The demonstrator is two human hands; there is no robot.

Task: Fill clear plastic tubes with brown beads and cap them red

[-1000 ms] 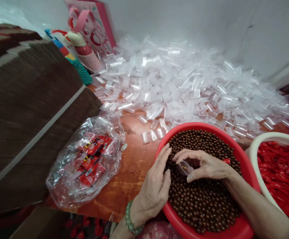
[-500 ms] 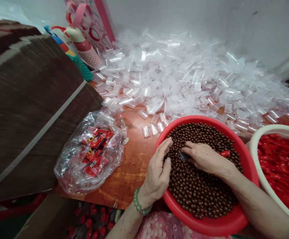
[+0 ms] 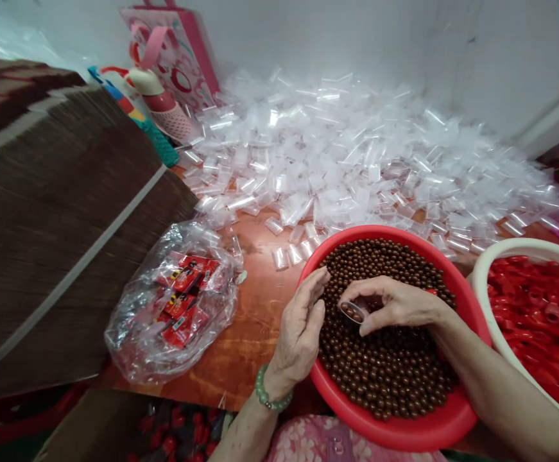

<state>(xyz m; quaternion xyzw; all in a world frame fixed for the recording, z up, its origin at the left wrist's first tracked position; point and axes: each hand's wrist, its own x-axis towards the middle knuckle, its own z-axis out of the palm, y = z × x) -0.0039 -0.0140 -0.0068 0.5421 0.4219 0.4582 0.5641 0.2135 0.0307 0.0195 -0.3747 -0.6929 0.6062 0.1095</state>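
Note:
A red basin (image 3: 325,247) holds a mass of small brown balls (image 3: 380,385). Over the balls, my right hand (image 3: 389,305) pinches a small clear plastic container (image 3: 353,312) between thumb and fingers, its oval mouth facing up with a few brown balls inside. At the basin's left rim rests my left hand (image 3: 301,327), fingers stretched out and thumb apart, holding nothing. A green bead bracelet (image 3: 262,388) circles the left wrist. Something red shows beside my right wrist, mostly hidden.
Clear plastic pieces (image 3: 327,154) are heaped along the wall. A clear bag of red packets (image 3: 183,301) lies left on the wooden table (image 3: 260,289), beside a strapped brown stack (image 3: 67,192). A white tub (image 3: 481,269) of red parts stands right. Behind are a bottle (image 3: 156,96) and gift bag (image 3: 192,51).
My right hand has lifted the clear container out of the balls and tilted it, so its mouth and the balls inside now show. My left hand stays at the rim.

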